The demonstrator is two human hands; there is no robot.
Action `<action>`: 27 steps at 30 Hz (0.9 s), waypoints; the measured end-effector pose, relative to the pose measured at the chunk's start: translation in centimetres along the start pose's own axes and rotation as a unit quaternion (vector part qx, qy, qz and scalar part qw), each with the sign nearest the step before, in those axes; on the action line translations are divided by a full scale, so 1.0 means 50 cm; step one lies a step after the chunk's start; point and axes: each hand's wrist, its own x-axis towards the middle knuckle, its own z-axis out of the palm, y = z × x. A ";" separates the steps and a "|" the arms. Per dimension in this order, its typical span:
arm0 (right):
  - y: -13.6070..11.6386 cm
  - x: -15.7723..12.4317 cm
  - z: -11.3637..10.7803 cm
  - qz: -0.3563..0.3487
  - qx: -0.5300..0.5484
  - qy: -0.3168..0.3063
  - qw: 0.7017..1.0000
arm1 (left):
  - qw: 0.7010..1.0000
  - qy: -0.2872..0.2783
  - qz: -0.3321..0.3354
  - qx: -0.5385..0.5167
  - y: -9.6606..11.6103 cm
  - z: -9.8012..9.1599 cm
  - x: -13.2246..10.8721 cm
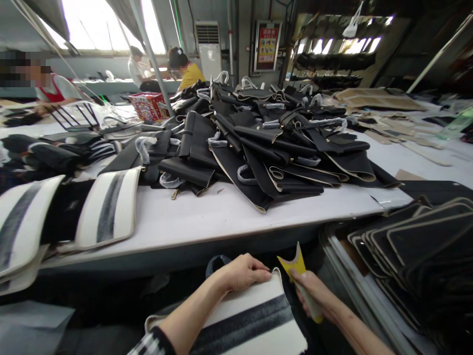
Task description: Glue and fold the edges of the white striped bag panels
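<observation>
My left hand [244, 272] is closed on the top edge of a white panel [251, 306] with a dark grey stripe across it, close to the panel's upper right corner. The panel lies tilted low in front of me, and my left forearm covers part of it. In my right hand [312, 291] is a yellow scraper-like hand tool [293, 264] with a curved notch at its end. The notch points up, just right of the panel's corner and apart from it. A dark strap loop [216, 264] shows behind my left wrist.
Black leather bag pieces [258, 143] with wrapped handles are heaped on the white table [177, 222]. Striped white panels [107, 207] lie at its left edge. Black panels [432, 236] are stacked at right. Behind are a red box [150, 106] and several people [190, 71].
</observation>
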 end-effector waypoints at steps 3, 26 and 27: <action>-0.030 -0.046 -0.051 0.023 -0.083 -0.153 0.985 | 1.000 0.005 0.001 -0.003 0.001 0.002 0.000; -0.250 0.069 0.002 -0.413 -0.700 0.011 0.583 | 0.995 0.054 0.079 -0.015 0.009 0.020 -0.009; -0.250 0.071 0.002 -0.418 -0.701 0.008 0.577 | 0.995 0.055 0.078 -0.007 0.009 0.020 -0.010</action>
